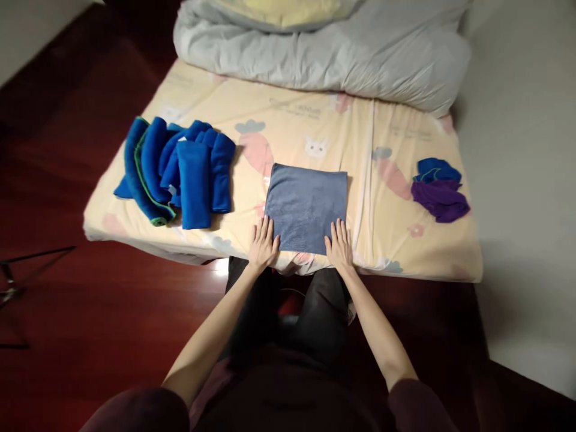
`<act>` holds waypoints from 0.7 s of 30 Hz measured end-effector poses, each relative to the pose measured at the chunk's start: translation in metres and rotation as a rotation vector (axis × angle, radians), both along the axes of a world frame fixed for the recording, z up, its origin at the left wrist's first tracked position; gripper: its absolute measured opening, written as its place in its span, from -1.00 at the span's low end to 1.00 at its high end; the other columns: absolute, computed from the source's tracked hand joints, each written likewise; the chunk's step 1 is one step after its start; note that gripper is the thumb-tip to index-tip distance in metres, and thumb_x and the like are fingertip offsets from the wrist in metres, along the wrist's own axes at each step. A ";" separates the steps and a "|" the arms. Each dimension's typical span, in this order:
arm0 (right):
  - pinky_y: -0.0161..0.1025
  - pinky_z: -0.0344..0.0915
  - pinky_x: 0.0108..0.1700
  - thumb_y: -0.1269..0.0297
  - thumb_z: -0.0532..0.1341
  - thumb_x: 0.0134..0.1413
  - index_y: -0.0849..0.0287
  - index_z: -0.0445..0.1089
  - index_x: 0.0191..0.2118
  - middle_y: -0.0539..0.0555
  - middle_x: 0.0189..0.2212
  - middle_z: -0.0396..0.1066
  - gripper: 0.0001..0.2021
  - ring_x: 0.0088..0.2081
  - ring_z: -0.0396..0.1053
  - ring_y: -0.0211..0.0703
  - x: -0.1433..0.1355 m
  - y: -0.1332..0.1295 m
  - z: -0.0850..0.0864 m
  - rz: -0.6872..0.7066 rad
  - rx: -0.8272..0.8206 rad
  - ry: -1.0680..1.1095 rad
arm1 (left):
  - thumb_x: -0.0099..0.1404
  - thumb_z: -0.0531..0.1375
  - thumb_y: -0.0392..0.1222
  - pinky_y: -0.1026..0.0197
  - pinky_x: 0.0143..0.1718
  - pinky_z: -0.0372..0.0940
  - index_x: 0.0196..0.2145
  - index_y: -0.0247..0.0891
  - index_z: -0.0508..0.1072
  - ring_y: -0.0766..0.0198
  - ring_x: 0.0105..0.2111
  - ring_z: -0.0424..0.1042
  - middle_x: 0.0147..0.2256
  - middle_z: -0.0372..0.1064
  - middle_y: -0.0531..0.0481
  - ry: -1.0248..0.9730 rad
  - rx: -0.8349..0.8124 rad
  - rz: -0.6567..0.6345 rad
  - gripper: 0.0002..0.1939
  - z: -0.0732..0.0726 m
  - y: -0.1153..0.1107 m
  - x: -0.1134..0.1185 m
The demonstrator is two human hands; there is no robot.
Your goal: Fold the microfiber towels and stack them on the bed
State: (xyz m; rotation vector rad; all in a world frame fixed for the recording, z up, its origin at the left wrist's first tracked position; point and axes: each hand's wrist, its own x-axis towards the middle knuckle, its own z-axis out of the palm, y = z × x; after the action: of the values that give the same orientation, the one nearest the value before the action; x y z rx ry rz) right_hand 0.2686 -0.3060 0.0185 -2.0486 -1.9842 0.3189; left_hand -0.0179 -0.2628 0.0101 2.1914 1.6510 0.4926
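A grey-blue towel (308, 207), roughly square, lies flat on the bed in front of me. My left hand (263, 245) rests on its near left corner, fingers stretched forward. On the near right corner lies my right hand (340, 245), its fingers also extended and spread a little. Neither hand is wrapped round the cloth. To the left sits a pile of rolled and folded blue towels (194, 183), one roll with a green edge (143, 162). Over on the right are a crumpled purple cloth (438, 200) and a blue cloth (436, 170) with green edging.
The bed (216, 102) has a yellow sheet printed with carrots and rabbits. A bunched grey quilt (315, 60) lies across its far end, with a yellow pillow-like item (288, 11) on top. A wall (526, 180) stands at right; thin black stand legs (40, 254) are at left.
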 end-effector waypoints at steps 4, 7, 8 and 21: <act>0.18 -0.24 0.55 0.12 -0.04 0.46 0.31 0.06 0.50 0.32 0.54 -0.18 -0.37 0.57 -0.24 0.12 -0.003 -0.049 -0.006 -0.075 0.021 0.048 | 0.52 -0.09 -0.01 -0.23 0.53 -0.25 0.50 -0.38 0.02 -0.04 0.54 -0.27 0.52 -0.21 -0.31 -0.031 -0.041 -0.008 -0.29 -0.005 -0.036 -0.021; 0.23 -0.11 0.52 0.12 0.01 0.41 0.32 0.08 0.47 0.41 0.52 -0.11 -0.36 0.55 -0.16 0.19 -0.003 -0.071 -0.011 -0.203 0.068 0.133 | 0.47 0.00 -0.05 -0.25 0.50 -0.11 0.45 -0.29 0.14 -0.06 0.53 -0.17 0.49 -0.05 -0.30 -0.101 -0.088 0.024 -0.33 -0.002 -0.044 -0.036; 0.24 -0.05 0.50 0.13 0.04 0.39 0.32 0.10 0.46 0.43 0.50 -0.06 -0.36 0.54 -0.12 0.21 -0.002 -0.075 -0.012 -0.246 0.089 0.174 | 0.45 0.02 -0.06 -0.24 0.49 -0.06 0.42 -0.27 0.19 -0.06 0.52 -0.12 0.47 0.02 -0.29 -0.140 -0.105 0.037 -0.36 0.002 -0.044 -0.040; 0.06 0.43 0.16 0.30 0.25 0.08 0.19 0.38 0.13 0.23 -0.11 0.59 -0.54 -0.05 0.54 0.06 0.031 -0.067 -0.003 -0.363 0.207 0.589 | 0.28 0.14 -0.20 -0.06 0.27 0.33 0.04 -0.18 0.55 -0.04 0.18 0.45 0.07 0.56 -0.15 -0.366 -0.154 0.163 -0.60 0.041 -0.027 -0.048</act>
State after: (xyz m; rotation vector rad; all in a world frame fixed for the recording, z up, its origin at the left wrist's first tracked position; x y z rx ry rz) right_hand 0.2996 -0.3730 0.0152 -1.8540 -1.2240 0.5356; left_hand -0.0662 -0.2893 0.0516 1.7425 1.6100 0.7352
